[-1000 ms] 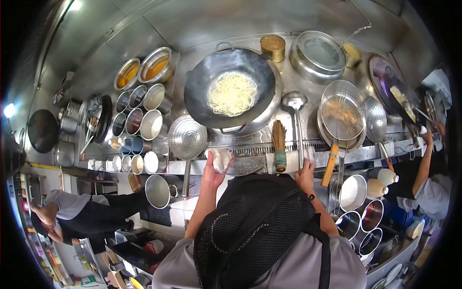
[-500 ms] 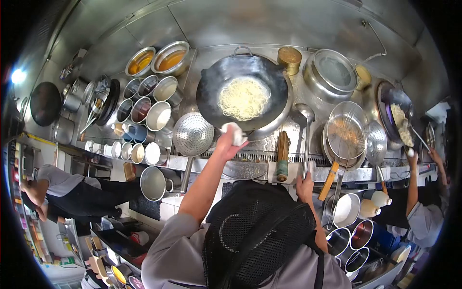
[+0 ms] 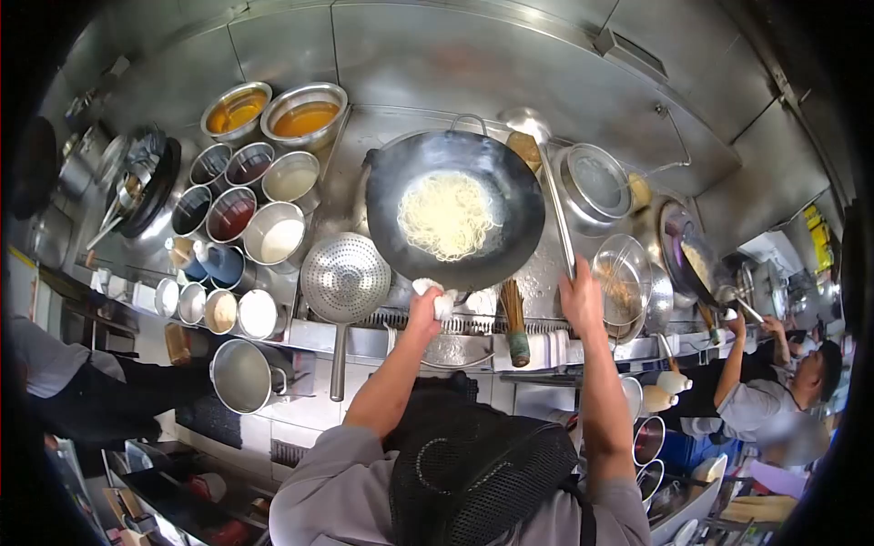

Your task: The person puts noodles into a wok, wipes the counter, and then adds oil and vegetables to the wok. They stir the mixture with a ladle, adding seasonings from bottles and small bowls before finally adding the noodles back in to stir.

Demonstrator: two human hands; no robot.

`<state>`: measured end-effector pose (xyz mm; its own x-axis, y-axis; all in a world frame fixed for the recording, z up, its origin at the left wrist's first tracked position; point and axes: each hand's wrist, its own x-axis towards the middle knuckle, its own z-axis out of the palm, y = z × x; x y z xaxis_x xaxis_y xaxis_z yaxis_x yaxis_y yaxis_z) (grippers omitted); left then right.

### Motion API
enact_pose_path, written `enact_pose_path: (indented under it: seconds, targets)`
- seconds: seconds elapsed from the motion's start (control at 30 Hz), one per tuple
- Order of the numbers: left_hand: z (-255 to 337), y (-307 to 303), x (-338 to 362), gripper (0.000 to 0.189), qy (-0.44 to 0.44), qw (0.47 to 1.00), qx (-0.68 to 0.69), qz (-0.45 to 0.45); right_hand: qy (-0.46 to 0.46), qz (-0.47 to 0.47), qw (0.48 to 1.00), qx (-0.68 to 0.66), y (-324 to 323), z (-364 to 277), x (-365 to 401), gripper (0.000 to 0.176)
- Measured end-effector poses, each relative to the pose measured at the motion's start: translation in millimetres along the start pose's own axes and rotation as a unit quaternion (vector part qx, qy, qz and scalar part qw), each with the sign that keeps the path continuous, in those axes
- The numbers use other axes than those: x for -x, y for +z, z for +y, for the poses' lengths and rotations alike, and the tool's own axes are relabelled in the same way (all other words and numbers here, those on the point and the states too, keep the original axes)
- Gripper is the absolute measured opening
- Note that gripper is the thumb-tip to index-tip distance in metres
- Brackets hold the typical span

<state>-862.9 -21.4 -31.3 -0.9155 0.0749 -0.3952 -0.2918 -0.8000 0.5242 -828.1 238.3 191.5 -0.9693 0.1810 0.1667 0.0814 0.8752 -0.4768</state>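
Note:
A black wok (image 3: 519,232) stands on the range in front of me, with pale noodles (image 3: 446,217) heaped at its middle. My left hand (image 3: 422,318) is closed around a folded white cloth (image 3: 442,304), pressed at the wok's near edge; whatever of the wok lies under the cloth is hidden. In my right hand (image 3: 581,298) I grip the long handle of a steel ladle (image 3: 554,196). Its bowl is raised beyond the wok's right rim. A bamboo brush (image 3: 513,318) lies between my hands, just below the wok.
Left of the wok rests a perforated skimmer (image 3: 346,278), near several sauce pots (image 3: 273,232) and two bowls of orange liquid (image 3: 305,118). To the right are a wire strainer (image 3: 622,278) and a lidded pot (image 3: 596,182). Another person (image 3: 756,391) works at a second wok farther right.
My right hand has lifted the ladle from the range beside the brush up toward the wok's far right. My left hand has closed round the cloth at the wok's near edge.

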Motion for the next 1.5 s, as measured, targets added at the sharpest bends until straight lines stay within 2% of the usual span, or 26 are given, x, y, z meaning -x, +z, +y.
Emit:
enact_pose_path:
  seconds: [0.1,0.17,0.27,0.43,0.5,0.63,0.7,0.8,0.9,1.03,1.1,1.23,1.3,1.33,1.37,1.43,1.5]
  targets:
    - [9,-12,23,0.020,-0.040,0.999,0.015,-0.022,-0.037,0.014,0.997,0.063,1,-37,-47,0.042]
    - [20,-13,40,0.018,-0.038,0.999,0.021,-0.016,-0.077,0.017,0.995,0.065,8,-46,-70,0.043]
    - [35,-22,57,0.011,-0.102,0.993,0.040,-0.031,-0.083,-0.030,0.991,0.105,2,-68,-91,0.044]
    - [40,-36,83,0.010,-0.128,0.990,0.062,-0.021,-0.126,-0.085,0.971,0.183,-34,-99,-91,0.045]
    - [45,-38,93,0.009,-0.148,0.983,0.104,-0.022,-0.130,-0.149,0.959,0.202,-56,-118,-87,0.042]
    - [44,-51,100,0.011,-0.139,0.980,0.140,-0.037,-0.158,-0.151,0.946,0.239,-92,-165,-72,0.042]
    - [48,-50,110,0.015,-0.141,0.973,0.161,-0.084,-0.160,-0.161,0.940,0.256,-103,-187,-70,0.041]
    - [43,-60,110,0.020,-0.142,0.958,0.217,-0.126,-0.254,-0.121,0.910,0.304,-114,-215,-67,0.030]
    - [29,-69,106,0.023,-0.123,0.968,0.202,-0.080,-0.267,-0.119,0.891,0.348,-119,-259,-63,0.023]
    - [20,-74,93,0.028,-0.135,0.951,0.269,-0.076,-0.279,-0.131,0.870,0.385,-118,-303,-68,0.029]
    - [18,-73,88,0.034,-0.162,0.924,0.327,-0.117,-0.293,-0.126,0.859,0.401,-117,-314,-69,0.031]
    - [12,-74,76,0.037,-0.188,0.897,0.373,-0.143,-0.343,-0.080,0.854,0.384,-124,-309,-65,0.024]
    - [15,-69,75,0.038,-0.211,0.905,0.349,-0.125,-0.323,-0.061,0.870,0.368,-132,-296,-54,0.031]
    - [15,-72,72,0.035,-0.234,0.888,0.356,-0.173,-0.323,-0.064,0.870,0.366,-134,-284,-52,0.031]
    - [20,-66,74,0.035,-0.234,0.889,0.355,-0.171,-0.320,-0.049,0.882,0.342,-134,-266,-53,0.035]
    - [33,-40,86,0.030,-0.151,0.966,0.187,-0.091,-0.309,-0.035,0.895,0.318,-130,-214,-60,0.039]
    - [31,-28,82,0.025,-0.146,0.972,0.143,-0.115,-0.283,-0.023,0.939,0.197,-104,-142,-73,0.050]
